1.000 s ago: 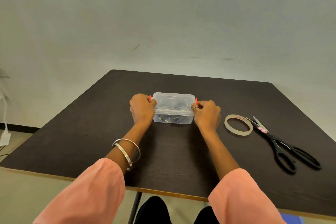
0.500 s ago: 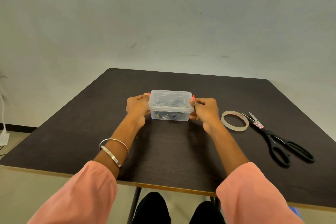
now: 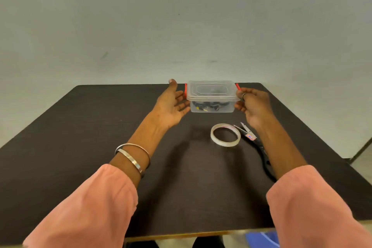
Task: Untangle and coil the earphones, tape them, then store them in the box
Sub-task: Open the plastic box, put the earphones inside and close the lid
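The clear plastic box (image 3: 211, 91) with red clips and its lid on stands near the table's far edge. Dark earphones (image 3: 209, 105) lie coiled inside, seen through the wall. My left hand (image 3: 171, 106) is spread at the box's left side, palm toward it, thumb raised clear and fingertips just touching the wall. My right hand (image 3: 252, 104) grips the right end, thumb by the red clip and fingers along the side.
A roll of clear tape (image 3: 225, 135) lies on the dark table (image 3: 80, 137) in front of the box. Black scissors (image 3: 259, 147) lie just right of it, partly under my right forearm. A pale wall rises behind the table.
Both hands carried the box away from me to the far edge of the table. My left hand has spread and come off its grip. The view tilted, so tape and scissors appear nearer.
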A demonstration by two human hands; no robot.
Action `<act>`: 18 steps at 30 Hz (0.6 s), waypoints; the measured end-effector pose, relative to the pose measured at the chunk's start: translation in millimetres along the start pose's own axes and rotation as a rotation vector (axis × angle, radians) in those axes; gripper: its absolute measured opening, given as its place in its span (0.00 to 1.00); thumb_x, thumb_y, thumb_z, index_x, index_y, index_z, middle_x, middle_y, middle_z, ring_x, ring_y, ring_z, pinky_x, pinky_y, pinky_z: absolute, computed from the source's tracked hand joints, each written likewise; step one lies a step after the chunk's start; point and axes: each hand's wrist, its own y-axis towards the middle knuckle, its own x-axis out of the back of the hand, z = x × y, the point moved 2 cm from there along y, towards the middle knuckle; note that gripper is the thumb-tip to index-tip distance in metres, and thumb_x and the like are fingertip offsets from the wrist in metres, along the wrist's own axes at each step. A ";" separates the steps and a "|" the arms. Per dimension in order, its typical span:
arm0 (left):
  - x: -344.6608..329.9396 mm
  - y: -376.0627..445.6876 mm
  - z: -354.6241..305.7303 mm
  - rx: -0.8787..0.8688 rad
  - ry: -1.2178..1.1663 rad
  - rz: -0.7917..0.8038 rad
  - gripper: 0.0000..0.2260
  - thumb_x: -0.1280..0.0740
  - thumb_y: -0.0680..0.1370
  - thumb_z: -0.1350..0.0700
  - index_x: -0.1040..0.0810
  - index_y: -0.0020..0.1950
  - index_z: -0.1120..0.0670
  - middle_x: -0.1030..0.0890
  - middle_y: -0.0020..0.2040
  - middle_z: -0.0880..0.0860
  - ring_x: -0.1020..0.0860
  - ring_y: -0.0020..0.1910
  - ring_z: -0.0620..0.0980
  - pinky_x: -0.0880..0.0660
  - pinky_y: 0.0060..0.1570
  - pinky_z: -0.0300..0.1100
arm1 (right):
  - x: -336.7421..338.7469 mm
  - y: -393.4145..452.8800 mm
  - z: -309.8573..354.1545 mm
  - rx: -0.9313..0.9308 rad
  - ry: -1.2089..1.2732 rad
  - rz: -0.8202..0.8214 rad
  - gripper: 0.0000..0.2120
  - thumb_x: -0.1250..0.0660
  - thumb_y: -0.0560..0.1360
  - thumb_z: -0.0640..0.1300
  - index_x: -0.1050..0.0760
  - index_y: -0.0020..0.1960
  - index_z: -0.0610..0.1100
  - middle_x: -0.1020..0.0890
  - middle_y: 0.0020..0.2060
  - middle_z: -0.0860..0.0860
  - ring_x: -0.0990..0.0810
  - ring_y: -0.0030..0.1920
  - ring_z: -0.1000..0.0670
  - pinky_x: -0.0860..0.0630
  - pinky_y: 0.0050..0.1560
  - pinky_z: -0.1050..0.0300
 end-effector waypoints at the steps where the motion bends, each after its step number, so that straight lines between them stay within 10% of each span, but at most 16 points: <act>1: -13.4 6.8 7.0 0.017 0.005 0.042 0.32 0.41 0.79 0.38 0.34 0.72 0.62 0.26 0.67 0.59 0.26 0.65 0.57 0.29 0.58 0.50 | 12.7 9.8 1.6 0.002 0.000 -0.020 0.07 0.33 0.75 0.34 0.24 0.41 0.44 0.21 0.38 0.47 0.25 0.34 0.51 0.24 0.35 0.59; 18: -105.0 78.9 87.8 0.109 0.262 0.312 0.35 0.45 0.78 0.35 0.45 0.78 0.56 0.35 0.75 0.58 0.33 0.72 0.59 0.44 0.74 0.55 | 115.8 93.7 -31.0 -0.060 -0.140 -0.148 0.11 0.36 0.78 0.35 0.24 0.60 0.39 0.22 0.53 0.45 0.22 0.53 0.44 0.20 0.49 0.56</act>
